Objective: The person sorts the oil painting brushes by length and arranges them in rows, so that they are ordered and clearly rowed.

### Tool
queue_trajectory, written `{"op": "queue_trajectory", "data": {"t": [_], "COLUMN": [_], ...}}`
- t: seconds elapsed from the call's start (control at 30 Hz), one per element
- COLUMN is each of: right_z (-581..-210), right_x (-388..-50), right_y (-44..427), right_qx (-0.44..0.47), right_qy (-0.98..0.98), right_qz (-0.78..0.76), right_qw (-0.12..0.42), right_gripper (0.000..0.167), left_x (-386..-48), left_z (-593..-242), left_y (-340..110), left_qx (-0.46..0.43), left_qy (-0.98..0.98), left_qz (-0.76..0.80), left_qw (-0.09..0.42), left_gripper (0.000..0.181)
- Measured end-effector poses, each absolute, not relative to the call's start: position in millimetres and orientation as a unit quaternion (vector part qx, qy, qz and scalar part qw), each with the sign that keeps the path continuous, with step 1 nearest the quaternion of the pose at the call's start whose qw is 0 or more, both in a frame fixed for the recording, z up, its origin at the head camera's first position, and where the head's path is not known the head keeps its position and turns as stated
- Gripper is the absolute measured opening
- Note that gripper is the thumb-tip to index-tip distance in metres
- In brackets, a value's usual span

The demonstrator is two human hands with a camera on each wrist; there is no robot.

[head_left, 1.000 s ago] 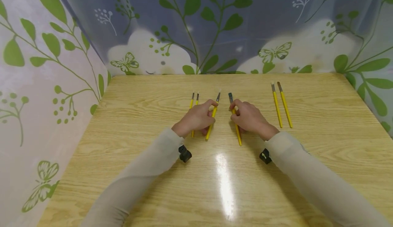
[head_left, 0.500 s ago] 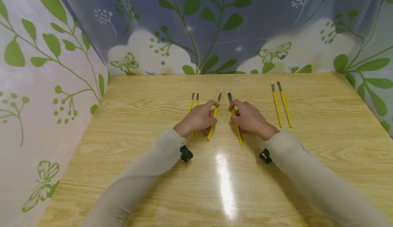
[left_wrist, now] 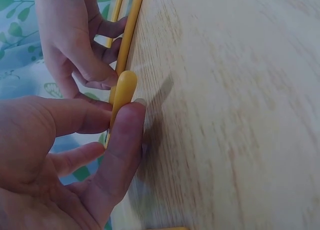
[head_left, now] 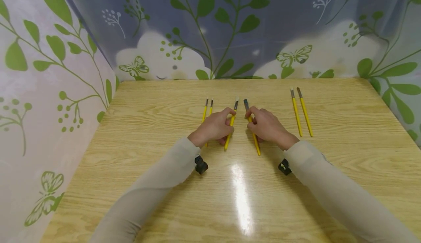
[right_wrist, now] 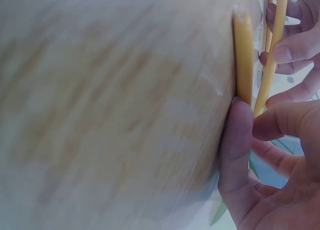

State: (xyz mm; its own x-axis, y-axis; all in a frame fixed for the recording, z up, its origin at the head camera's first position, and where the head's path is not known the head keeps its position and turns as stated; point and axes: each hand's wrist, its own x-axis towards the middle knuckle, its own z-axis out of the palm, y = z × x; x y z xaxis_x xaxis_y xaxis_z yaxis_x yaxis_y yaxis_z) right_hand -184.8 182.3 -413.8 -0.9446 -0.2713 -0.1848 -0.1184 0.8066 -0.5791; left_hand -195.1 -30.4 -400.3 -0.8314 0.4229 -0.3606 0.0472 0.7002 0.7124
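Observation:
In the head view my left hand (head_left: 215, 126) pinches a yellow-handled paintbrush (head_left: 228, 137) with pale bristles. Its rounded handle end (left_wrist: 126, 86) shows between thumb and fingers in the left wrist view, lifted off the wood. My right hand (head_left: 267, 125) grips a second paintbrush (head_left: 256, 143), which has a wide, dark flat tip; its handle (right_wrist: 244, 55) lies close along the tabletop in the right wrist view. The two brushes stand side by side, apart, their tips leaning toward each other. Curled fingers partly cover both handles.
Two thinner paintbrushes (head_left: 205, 112) lie just left, partly under my left hand. Another pair, a pale-tipped brush (head_left: 296, 115) and a brown-tipped brush (head_left: 306, 115), lies to the right. The wooden table (head_left: 158, 100) meets a patterned curtain (head_left: 230, 27) at the back.
My left hand has shifted slightly right with its paintbrush, narrowing the gap to the other one. The right hand has stayed nearly still, its brush handle swinging very slightly right.

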Motion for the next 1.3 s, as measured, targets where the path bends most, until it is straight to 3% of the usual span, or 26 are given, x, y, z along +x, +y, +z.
{"op": "queue_trajectory", "data": {"t": [0.83, 1.3], "right_z": [-415.5, -415.3], "right_x": [-186.3, -184.5], "right_y": [182.9, 184.3], "right_qx": [-0.107, -0.114], "right_qy": [0.942, 0.940], "right_qz": [-0.290, -0.294], "right_qw": [0.134, 0.130], "right_gripper": [0.034, 0.036], "left_x": [-191.1, -190.8], "left_z": [-407.2, -408.9], "left_y": [-18.3, -12.0], "left_qx": [0.126, 0.109], "left_qy": [0.876, 0.864], "left_qz": [0.397, 0.414], "left_qw": [0.244, 0.264], "left_gripper": [0.063, 0.063]}}
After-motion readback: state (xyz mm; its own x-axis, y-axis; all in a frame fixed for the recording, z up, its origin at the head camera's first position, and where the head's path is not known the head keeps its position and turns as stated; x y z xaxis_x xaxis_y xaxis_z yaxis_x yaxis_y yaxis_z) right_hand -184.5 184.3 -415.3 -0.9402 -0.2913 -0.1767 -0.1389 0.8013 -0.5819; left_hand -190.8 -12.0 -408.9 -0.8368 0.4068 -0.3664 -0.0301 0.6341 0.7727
